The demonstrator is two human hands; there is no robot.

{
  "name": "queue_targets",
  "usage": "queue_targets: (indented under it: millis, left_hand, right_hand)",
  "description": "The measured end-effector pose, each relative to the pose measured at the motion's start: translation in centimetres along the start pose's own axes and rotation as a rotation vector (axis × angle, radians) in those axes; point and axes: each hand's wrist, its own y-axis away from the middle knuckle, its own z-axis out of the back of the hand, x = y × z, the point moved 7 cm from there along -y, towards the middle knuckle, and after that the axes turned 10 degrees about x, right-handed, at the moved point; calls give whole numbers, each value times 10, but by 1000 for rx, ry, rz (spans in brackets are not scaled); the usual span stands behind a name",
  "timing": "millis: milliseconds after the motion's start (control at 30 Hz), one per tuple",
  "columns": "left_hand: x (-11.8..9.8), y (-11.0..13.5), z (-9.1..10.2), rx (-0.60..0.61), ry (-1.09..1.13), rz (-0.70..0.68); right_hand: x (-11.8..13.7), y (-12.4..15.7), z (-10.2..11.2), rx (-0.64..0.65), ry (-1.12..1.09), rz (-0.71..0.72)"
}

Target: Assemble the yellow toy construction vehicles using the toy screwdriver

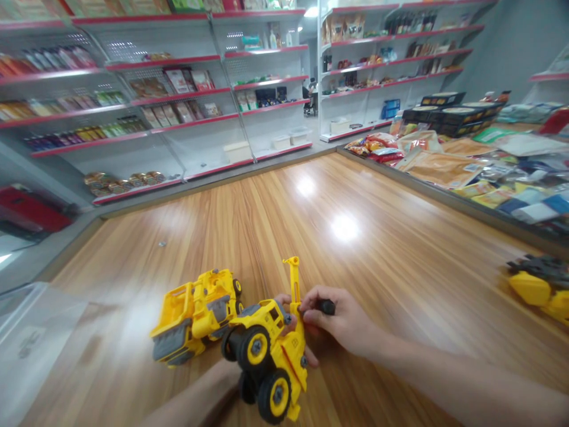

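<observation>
My left hand [291,325] is closed around a yellow toy construction truck [271,350], reaching from behind and beneath it. The truck is tilted, its black wheels with yellow hubs facing me. A thin yellow arm [294,283] sticks up from its far end. In my right hand [335,314] is a small black-handled screwdriver [328,306], its tip hidden by my fingers. Those fingers are pinched close against the base of the yellow arm. Just left of the held truck, a yellow and grey toy dump truck [195,317] stands on the wooden table [249,219].
More yellow and black toy parts [540,290] lie at the right edge. A clear plastic bin [33,350] is at the left. Packaged goods [444,169] cover the adjoining surface on the right. Stocked shelves [178,98] line the back, and a tiny piece [162,244] lies on the table.
</observation>
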Motion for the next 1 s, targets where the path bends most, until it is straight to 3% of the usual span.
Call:
queue_targets:
  millis: [167,333,467,667,1000]
  left_hand:
    - [-7,2,-5,-106,-57,-33]
    - [-13,2,-17,-150,-97,-61]
    - [-10,2,-12,-175,-115,-87]
    - [-3,-1,-2,-143,-96,-81]
    - [-4,-7,2,-162,-52,-112]
  right_hand:
    - [-4,2,-4,26,-11,-12]
    - [8,7,-1,-36,228,-6]
    - [7,8,5,-98,408,-104]
    - [6,6,8,-17,734,-149]
    - [22,11,-9,172,1129,10]
